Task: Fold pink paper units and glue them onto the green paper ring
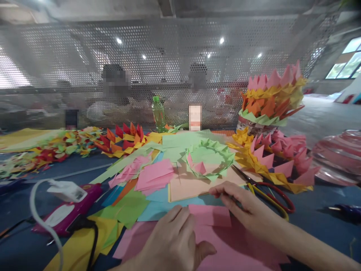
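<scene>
A small pink paper rectangle lies on larger pink sheets in front of me. My left hand rests over the left end of this rectangle, fingers laid forward and thumb spread out to the right. At the other end, just above the paper, my right hand has its fingers bent and drawn together; whether anything is between them is hidden. Beyond the hands sits a ring of folded green paper points with pink points inside it, on peach sheets.
Scissors lie right of my right hand, near a pen. A purple power strip with a white charger is at left. Stacked paper rings, a green bottle and a perforated screen stand behind.
</scene>
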A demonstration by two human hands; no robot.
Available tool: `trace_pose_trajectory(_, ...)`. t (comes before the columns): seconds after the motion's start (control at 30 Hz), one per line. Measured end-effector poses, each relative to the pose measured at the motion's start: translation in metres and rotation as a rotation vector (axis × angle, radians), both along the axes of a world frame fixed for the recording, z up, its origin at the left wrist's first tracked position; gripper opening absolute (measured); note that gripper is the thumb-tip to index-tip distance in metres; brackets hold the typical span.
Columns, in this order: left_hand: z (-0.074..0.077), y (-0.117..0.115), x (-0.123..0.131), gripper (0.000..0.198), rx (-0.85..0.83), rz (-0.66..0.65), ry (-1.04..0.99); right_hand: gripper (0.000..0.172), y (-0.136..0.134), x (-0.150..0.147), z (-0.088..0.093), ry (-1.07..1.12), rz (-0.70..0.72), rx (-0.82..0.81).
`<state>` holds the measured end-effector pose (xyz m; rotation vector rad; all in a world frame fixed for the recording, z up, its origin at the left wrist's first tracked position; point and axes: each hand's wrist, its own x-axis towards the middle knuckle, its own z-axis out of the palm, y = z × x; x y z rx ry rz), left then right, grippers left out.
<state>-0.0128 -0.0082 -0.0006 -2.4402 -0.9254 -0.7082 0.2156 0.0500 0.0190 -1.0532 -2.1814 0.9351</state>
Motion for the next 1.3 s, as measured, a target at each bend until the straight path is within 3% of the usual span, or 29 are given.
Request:
trace_pose_trajectory(0.2,0.004,0.000,-0.001,0.045,-0.024,0.009,0.012,0.014,-0.009,-0.009,-0.006,-0.167,0.035,0.190)
trace_pose_trajectory(0.37,0.006,0.000,-0.003,0.043,-0.036,0.020,0.018,0.054,-0.014,-0.013,-0.016,-0.228,0.009,0.254)
trace_pose_trajectory(0.5,0.017,0.002,-0.008,0.037,-0.099,0.007,-0.057,0.062,-0.016,-0.013,-0.016,-0.145,0.027,0.327)
trace_pose_trajectory(0.67,0.031,0.012,-0.016,0.023,-0.282,-0.056,-0.355,0.046,-0.015,-0.010,-0.005,-0.119,0.111,0.416)
trace_pose_trajectory(0.83,0.032,0.020,-0.018,0.016,-0.610,-0.048,-0.547,0.035,-0.011,-0.007,-0.003,-0.075,0.160,0.496)
trace_pose_trajectory(0.93,0.031,0.018,-0.017,0.010,-0.799,-0.039,-0.571,0.033,-0.010,-0.006,-0.003,-0.074,0.156,0.500)
trace_pose_trajectory(1.03,0.032,0.014,-0.017,0.027,-0.969,-0.018,-0.526,0.032,-0.009,-0.006,-0.003,-0.097,0.149,0.476)
trace_pose_trajectory(1.3,0.039,0.018,-0.018,0.028,-1.072,-0.078,-0.535,0.033,-0.008,-0.007,-0.001,-0.118,0.123,0.463)
